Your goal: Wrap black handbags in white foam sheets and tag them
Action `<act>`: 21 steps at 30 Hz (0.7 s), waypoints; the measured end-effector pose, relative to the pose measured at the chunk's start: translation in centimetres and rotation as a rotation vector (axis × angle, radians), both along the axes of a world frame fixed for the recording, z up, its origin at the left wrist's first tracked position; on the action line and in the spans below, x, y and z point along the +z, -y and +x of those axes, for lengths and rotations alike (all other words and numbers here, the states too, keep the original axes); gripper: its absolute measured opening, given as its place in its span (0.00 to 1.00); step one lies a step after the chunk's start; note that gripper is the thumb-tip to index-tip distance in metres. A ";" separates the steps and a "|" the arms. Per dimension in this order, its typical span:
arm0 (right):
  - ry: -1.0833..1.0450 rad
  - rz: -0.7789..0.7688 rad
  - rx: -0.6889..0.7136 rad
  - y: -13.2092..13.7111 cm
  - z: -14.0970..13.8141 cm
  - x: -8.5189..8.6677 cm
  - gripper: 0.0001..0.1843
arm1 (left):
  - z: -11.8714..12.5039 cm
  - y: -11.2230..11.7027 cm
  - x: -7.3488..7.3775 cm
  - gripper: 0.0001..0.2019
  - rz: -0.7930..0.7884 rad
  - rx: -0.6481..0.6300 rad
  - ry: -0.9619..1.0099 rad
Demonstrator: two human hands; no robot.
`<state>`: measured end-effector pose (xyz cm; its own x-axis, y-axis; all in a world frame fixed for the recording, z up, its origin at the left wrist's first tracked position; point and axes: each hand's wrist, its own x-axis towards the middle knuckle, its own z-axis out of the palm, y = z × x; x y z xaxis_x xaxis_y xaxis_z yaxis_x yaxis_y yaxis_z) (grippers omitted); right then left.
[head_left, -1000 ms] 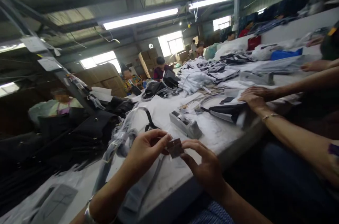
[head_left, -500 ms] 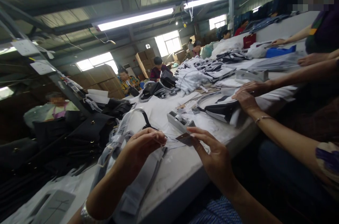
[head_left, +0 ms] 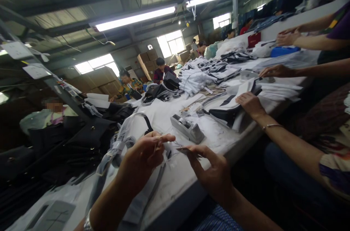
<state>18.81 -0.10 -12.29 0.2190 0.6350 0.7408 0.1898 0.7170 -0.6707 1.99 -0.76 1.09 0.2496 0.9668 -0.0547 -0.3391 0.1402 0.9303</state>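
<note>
My left hand [head_left: 143,156] is closed, its fingers curled around a thin pale string [head_left: 155,146]. Facing it across a small gap, my right hand [head_left: 212,169] pinches a small flat tag [head_left: 187,151] between thumb and fingers, seen nearly edge-on. Under my left hand lies a bag part in clear plastic, with a dark curved strap [head_left: 147,121] standing up behind. A grey tape dispenser [head_left: 187,129] sits on the white table [head_left: 175,187] just beyond my right hand.
Dark bags [head_left: 90,132] are piled on the left. At right, a co-worker's hand [head_left: 250,105] touches a black and white bag [head_left: 225,112]; other co-workers' hands are farther back. White wrapped rolls [head_left: 194,81] heap mid-table. A grey box-like object [head_left: 51,216] lies at lower left.
The tag has tipped from facing me to nearly edge-on, and my right hand has dropped slightly. My left fingers have curled in more. The co-worker's hands on the right have moved apart.
</note>
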 end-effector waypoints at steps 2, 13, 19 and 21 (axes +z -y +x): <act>0.033 0.076 -0.007 0.1 -0.4 -0.1 0.12 | 0.3 0.1 0.0 0.06 0.035 0.039 0.028; 0.002 -0.081 0.339 0.7 -0.1 -0.4 0.20 | 0.5 1.0 0.4 0.03 0.154 0.099 0.042; -0.022 -0.165 0.524 0.3 -1.4 3.0 0.27 | 0.4 2.2 0.2 0.08 0.254 0.072 -0.126; -0.042 -0.229 0.636 0.5 -2.5 3.4 0.19 | 0.1 2.7 0.0 0.08 0.283 0.044 -0.136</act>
